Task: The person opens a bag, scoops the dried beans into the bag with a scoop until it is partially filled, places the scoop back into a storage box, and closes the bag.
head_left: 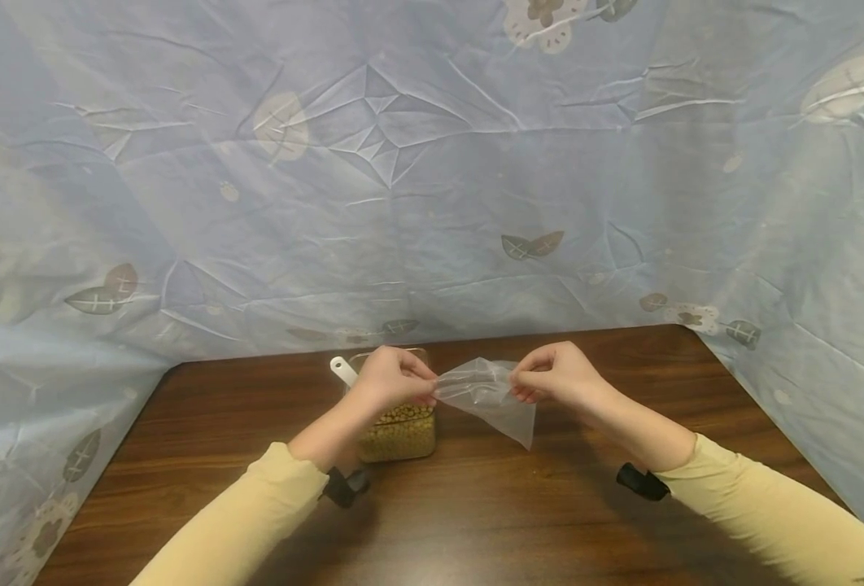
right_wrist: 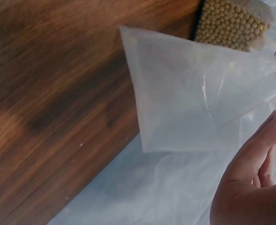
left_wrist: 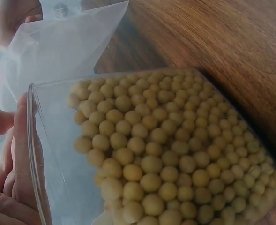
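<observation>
A clear plastic bag (head_left: 485, 391) is stretched between the two hands above the table. The left hand (head_left: 395, 378) pinches its left edge, and the right hand (head_left: 558, 373) pinches the opposite side. One corner of the bag (right_wrist: 184, 93) hangs down in the right wrist view. Behind and below the left hand stands a clear container of yellow beans (head_left: 397, 439); in the left wrist view its beans (left_wrist: 170, 150) fill much of the picture, with the left fingers (left_wrist: 23, 159) seen beyond its rim. The right thumb and fingers (right_wrist: 259, 164) meet at the bag's edge.
A white handle (head_left: 342, 371) with a hole in its end sticks out of the container's left side. The brown wooden table (head_left: 476, 521) is bordered by a pale blue patterned curtain (head_left: 432, 203) at the back and sides.
</observation>
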The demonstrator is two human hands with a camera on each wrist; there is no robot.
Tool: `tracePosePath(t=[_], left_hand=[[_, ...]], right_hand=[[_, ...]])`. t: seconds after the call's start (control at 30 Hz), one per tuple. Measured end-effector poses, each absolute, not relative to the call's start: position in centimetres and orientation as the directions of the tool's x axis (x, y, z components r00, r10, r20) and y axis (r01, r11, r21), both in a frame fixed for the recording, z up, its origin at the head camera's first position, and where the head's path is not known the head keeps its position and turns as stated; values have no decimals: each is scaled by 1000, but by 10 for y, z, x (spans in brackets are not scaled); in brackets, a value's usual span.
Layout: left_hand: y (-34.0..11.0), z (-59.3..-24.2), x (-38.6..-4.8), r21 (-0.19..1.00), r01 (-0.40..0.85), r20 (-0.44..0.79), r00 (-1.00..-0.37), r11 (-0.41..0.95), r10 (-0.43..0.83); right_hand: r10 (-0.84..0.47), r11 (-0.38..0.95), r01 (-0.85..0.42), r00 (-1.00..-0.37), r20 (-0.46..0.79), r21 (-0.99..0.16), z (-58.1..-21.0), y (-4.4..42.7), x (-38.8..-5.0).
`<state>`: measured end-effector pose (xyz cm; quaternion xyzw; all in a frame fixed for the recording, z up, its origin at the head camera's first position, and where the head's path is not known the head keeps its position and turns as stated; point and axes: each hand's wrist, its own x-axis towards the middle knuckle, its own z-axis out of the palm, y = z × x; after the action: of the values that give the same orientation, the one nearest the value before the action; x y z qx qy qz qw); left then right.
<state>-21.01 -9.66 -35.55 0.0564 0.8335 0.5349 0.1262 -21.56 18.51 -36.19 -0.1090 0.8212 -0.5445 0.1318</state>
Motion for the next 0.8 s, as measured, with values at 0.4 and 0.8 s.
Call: tracePosePath(t=[0.4, 0.8], left_hand=[[-90, -356, -209, 926, -71, -159, -964, 371, 212], [-70, -353, -206, 950, -36, -103, -974, 311, 201]], right_hand=[[-324, 445, -87, -943, -70, -891, -358, 182, -223], [-318, 519, -135, -947, -45, -844, -354, 159, -222]])
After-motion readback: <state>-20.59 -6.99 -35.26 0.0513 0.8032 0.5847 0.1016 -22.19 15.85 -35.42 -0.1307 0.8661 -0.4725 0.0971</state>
